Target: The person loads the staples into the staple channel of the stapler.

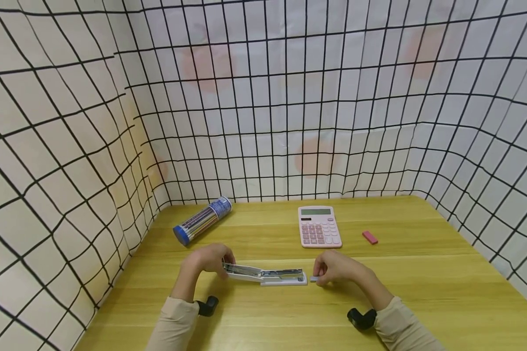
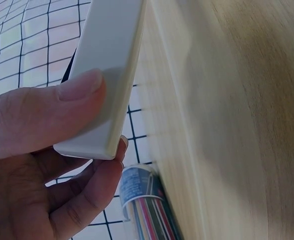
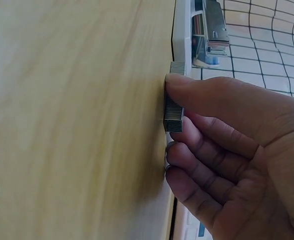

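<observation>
Starting wide, with white cloth (image 1: 259, 113) under a black grid around the back and sides. Below, the wood-grained desk (image 1: 263, 229). Now to the stapler (image 1: 283, 279), spread open at its hinge near the middle of the desk, with metal inner parts showing. Behind and to the left, a tube of pencils (image 1: 203, 221), lying on its side (blue cap to the front). Behind the stapler's right end, a pink calculator (image 1: 320, 226), face up. In to the left hand (image 1: 212, 259), grasping the stapler's left end, with thumb across the white cover and fingers beneath. Across to the right hand (image 1: 337, 267), also grasping, with thumb against fingers. Beside the calculator, a pink block (image 1: 370, 237). Smallest of all, a strip of staples (image 3: 174, 112), pinched in those right fingers just beside the stapler's right end.
</observation>
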The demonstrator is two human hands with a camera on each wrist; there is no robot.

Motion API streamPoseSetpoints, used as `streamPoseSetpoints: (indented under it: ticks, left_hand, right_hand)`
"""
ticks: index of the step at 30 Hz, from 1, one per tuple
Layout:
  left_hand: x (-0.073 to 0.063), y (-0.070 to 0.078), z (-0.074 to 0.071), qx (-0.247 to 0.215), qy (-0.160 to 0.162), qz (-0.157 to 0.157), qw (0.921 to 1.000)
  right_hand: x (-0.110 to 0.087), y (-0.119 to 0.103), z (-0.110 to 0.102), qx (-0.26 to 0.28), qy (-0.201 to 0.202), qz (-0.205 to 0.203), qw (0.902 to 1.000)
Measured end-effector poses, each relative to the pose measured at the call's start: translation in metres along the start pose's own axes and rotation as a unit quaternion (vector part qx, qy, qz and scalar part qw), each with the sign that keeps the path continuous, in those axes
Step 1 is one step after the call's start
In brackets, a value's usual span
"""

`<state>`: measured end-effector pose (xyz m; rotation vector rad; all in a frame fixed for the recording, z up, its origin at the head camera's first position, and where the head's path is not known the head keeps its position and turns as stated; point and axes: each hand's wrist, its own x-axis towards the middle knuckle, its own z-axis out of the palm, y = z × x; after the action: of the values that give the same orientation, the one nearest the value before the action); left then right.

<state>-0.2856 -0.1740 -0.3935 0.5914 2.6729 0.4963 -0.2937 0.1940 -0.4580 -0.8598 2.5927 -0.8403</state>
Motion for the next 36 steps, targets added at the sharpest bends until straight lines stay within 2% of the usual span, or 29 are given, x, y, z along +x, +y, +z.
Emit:
streamPoseSetpoints:
  ticks: [10, 27, 36]
  left_hand:
    - [-0.001, 0.001, 0.0, 0.001, 0.0, -0.005, 1.0]
    - [-0.001, 0.001, 0.001, -0.001, 0.002, -0.004, 1.0]
    - [0.0, 0.001, 0.001, -0.002, 0.0, -0.004, 1.0]
  right_hand:
    - [-0.001, -0.001, 0.001, -0.006, 0.002, -0.008, 0.9999]
    - [-0.002, -0.011, -0.006, -0.008, 0.017, 0.008, 0.9998]
    - [-0.002, -0.017, -0.01, -0.044, 0.051, -0.025, 0.9974]
